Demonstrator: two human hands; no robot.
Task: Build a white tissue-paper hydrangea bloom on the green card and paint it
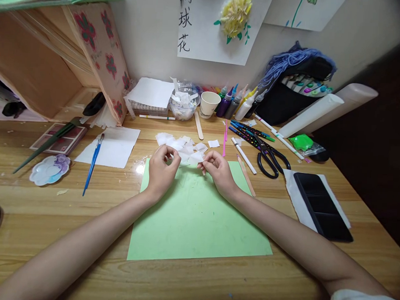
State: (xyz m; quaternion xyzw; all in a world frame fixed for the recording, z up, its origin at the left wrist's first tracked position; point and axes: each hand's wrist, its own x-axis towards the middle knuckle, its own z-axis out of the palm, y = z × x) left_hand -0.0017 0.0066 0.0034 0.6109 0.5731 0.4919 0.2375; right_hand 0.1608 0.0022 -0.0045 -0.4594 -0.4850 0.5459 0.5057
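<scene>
My left hand (162,168) hovers over the far left part of a green sheet of paper (197,228), thumb and forefinger pinched together. Whatever sits in that pinch is too small to make out. To its right, my right hand (219,171) is closed at the fingertips on a thin scrap of white tissue paper (197,157). Just beyond both hands lies a loose heap of white tissue paper pieces (178,143), partly hidden behind the fingers. A small white paper square (213,143) rests close by.
Scissors (268,156), pens and a wooden stick (246,175) lie right; a black paint case (322,204) is farther right. A paintbrush (93,164) and palette (50,169) lie left. A paper cup (209,104), a scrap bowl (184,106) and paint bottles (224,103) line the wall.
</scene>
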